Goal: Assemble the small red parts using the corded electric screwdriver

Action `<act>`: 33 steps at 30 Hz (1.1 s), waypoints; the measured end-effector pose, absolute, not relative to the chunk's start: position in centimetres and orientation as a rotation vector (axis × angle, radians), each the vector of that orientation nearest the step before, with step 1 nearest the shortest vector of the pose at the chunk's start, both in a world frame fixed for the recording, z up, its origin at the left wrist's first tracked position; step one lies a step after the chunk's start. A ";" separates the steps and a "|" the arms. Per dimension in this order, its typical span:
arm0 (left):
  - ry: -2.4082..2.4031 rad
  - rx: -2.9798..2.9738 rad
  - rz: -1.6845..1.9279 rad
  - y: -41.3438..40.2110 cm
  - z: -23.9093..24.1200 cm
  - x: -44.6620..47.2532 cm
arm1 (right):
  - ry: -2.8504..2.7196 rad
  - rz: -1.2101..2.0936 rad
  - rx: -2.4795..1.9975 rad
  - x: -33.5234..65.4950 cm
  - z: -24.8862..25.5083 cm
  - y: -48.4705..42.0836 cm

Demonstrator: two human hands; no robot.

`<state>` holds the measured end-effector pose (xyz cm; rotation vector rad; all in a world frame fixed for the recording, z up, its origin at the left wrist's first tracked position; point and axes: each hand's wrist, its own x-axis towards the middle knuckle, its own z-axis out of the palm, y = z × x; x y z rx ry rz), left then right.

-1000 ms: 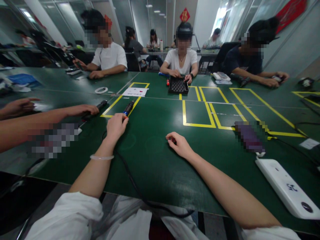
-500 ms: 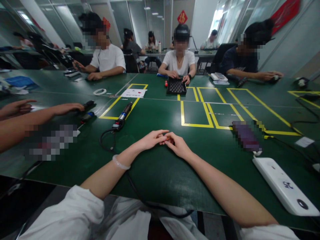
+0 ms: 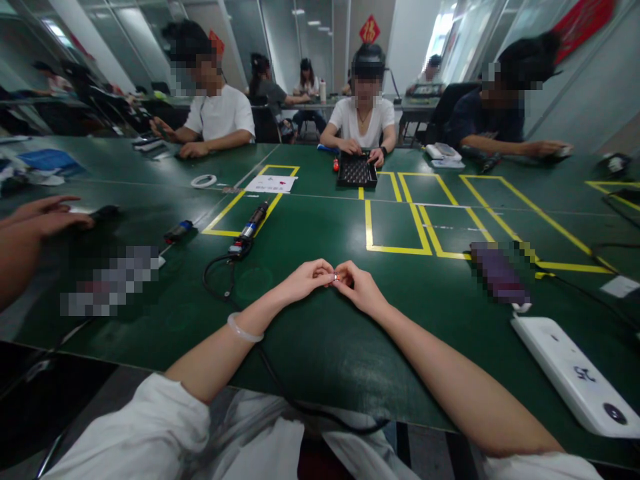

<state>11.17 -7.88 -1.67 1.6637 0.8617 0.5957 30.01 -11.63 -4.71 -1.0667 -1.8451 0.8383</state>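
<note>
Head camera, peering forward and down!
Left hand (image 3: 306, 280), right hand (image 3: 365, 288) close in, mid-view; tabletop (image 3: 325, 353) stretching away beyond.

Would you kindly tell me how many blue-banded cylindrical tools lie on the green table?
2 visible: a cabled tool beyond the left hand, and a shorter tool farther left. Others may be hidden, for example by the co-worker's hand.

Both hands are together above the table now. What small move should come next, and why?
I'd probably ease the left hand back slightly while the right hand steadies the small reddish piece. The two hands meet around that piece and cover most of it, so its shape and angle can't be judged from this view.
</note>
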 end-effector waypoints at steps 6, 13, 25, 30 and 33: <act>0.838 1.696 0.651 -8.1 -1.8 11.1 | -1.697 0.986 -1.023 30.2 -5.0 -11.2; 0.862 1.717 0.649 -8.0 -1.7 11.0 | -1.722 0.939 -1.034 30.2 -4.8 -11.3; 0.942 2.032 0.636 -7.1 -1.1 9.9 | -1.753 0.886 -1.074 30.2 -4.9 -11.0; 1.592 2.353 0.735 -3.9 -0.1 4.8 | -1.754 0.906 -1.104 30.1 -4.7 -11.2; 2.141 2.262 0.616 -2.1 -0.4 0.8 | -1.762 0.905 -1.113 30.1 -4.7 -11.3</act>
